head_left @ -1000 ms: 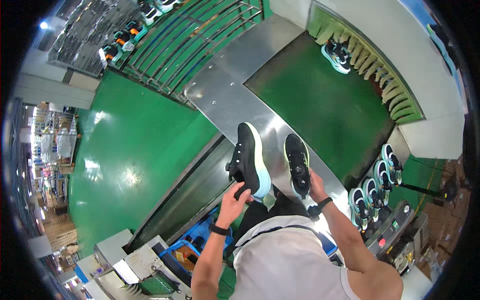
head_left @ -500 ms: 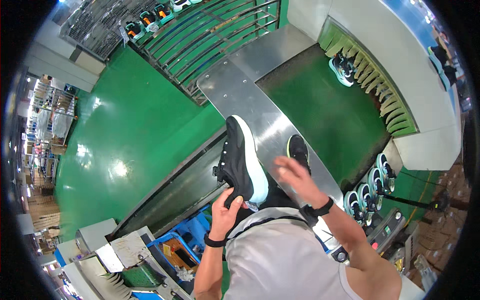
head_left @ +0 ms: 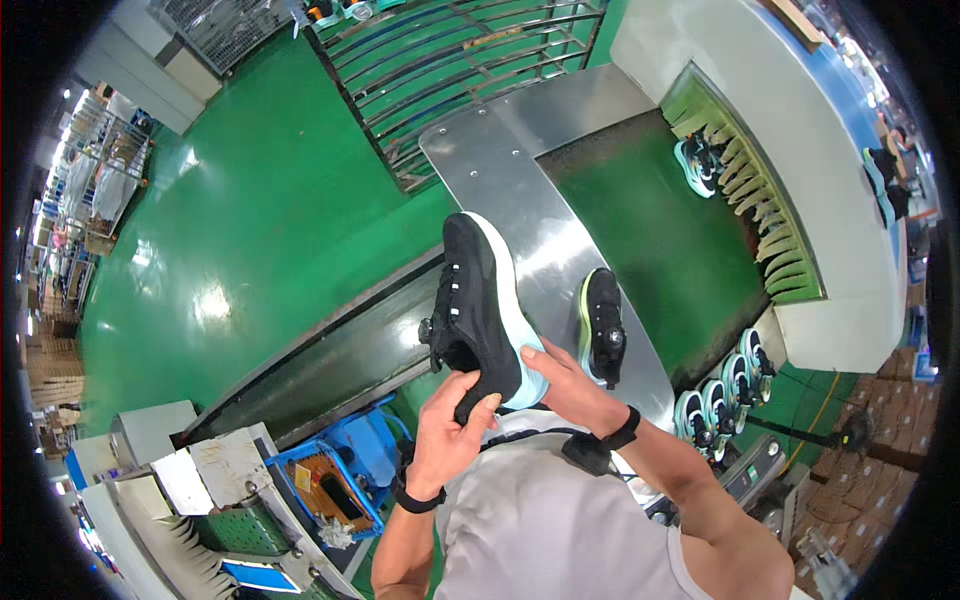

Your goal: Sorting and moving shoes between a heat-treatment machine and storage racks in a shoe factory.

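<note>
A black sneaker point(head_left: 482, 300) with a white and pale blue sole is held up in front of me, toe pointing away and its side turned up. My left hand point(head_left: 447, 435) is closed round its heel collar, thumb and fingers pinching the black fabric. At the sole's right side near the heel, my right hand point(head_left: 572, 390) grips the pale blue edge; some of its fingers are hidden under the sneaker. To the right, a second black sneaker point(head_left: 606, 325) with a yellow-green and pale blue sole and a round dial lies on the metal ledge point(head_left: 500, 185).
A green conveyor belt point(head_left: 650, 240) runs by the ledge to a machine opening with flap strips point(head_left: 760, 200), where another sneaker point(head_left: 697, 165) sits. Several sneakers point(head_left: 735, 385) stand in a row at right. A metal rack point(head_left: 450, 80) is ahead; a blue basket point(head_left: 350, 465) stands lower left.
My right hand has come left from near the second sneaker and now holds the raised sneaker's sole. My left hand keeps its hold on the heel. The view has shifted slightly.
</note>
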